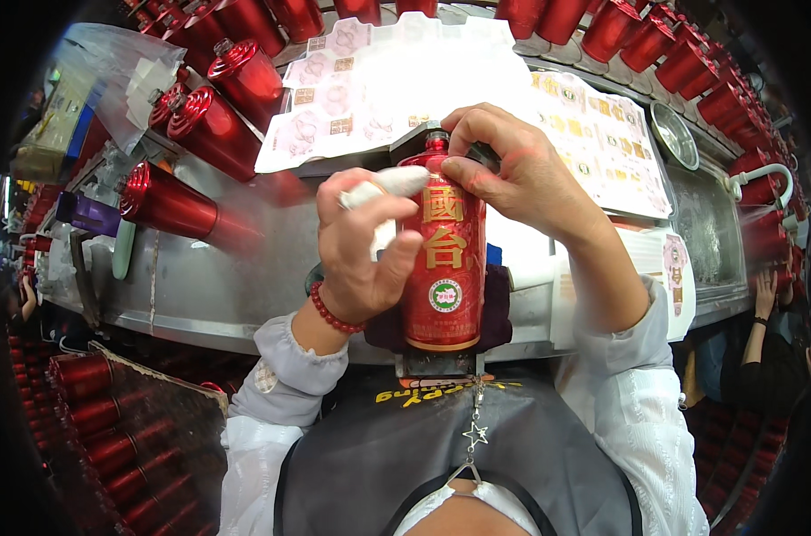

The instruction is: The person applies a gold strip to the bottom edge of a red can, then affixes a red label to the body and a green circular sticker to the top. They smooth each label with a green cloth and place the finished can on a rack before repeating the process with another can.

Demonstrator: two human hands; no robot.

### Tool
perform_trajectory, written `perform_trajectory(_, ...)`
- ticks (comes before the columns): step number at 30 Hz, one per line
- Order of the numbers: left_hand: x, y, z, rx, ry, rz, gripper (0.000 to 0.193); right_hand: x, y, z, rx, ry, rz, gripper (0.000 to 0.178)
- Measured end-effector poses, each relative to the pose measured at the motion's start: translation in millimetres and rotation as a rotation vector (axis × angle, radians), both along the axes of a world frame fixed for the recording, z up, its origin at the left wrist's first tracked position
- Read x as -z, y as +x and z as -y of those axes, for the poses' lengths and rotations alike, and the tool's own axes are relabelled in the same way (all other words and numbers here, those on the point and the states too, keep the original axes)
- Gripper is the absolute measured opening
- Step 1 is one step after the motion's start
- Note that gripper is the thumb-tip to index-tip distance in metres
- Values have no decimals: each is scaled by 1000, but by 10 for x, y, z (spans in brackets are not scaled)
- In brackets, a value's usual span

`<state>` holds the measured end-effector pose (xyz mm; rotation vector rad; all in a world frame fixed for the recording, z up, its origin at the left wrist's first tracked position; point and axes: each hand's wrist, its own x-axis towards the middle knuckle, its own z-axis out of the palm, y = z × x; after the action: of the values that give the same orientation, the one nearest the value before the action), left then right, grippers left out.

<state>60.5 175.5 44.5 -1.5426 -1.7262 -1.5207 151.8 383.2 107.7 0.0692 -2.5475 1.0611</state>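
A glossy red bottle with gold characters and a round white-and-green emblem lies in front of me, its neck pointing away. Under it are a dark purple cloth and a dark support. At the bottle's neck and shoulder, my right hand grips with thumb and forefinger; anything small between them is hidden. On the other side, my left hand has its fingers apart. Its forefinger wears a white finger cover, the tip close to the bottle's shoulder; contact there is unclear. Red beads circle the left wrist.
Sheets of printed labels lie beyond the bottle, with more label sheets to the right. Several red bottles stand at left and along the far edge. A metal bowl sits at right, near a co-worker's hand.
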Motion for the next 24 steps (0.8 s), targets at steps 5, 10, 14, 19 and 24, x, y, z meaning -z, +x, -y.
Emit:
perform_trajectory(5, -229, -7, -13, 10, -165, -221, 22, 26, -14, -17, -8, -50, 29, 16)
perform_trajectory(10, -228, -26, -44, -12, -209, -303, 23, 33, -17, -54, -36, -152, 77, 15)
perform_trajectory(14, -234, -60, -60, -4, -218, -337, 25, 29, -26, -96, -48, -133, 74, 12)
perform_trajectory(19, -216, -103, -49, 21, -232, -351, 27, -110, -26, -93, 113, -44, -72, 19)
perform_trajectory(24, -151, -119, -62, 20, -204, -305, 23, -534, -181, -114, -273, 192, 71, 25)
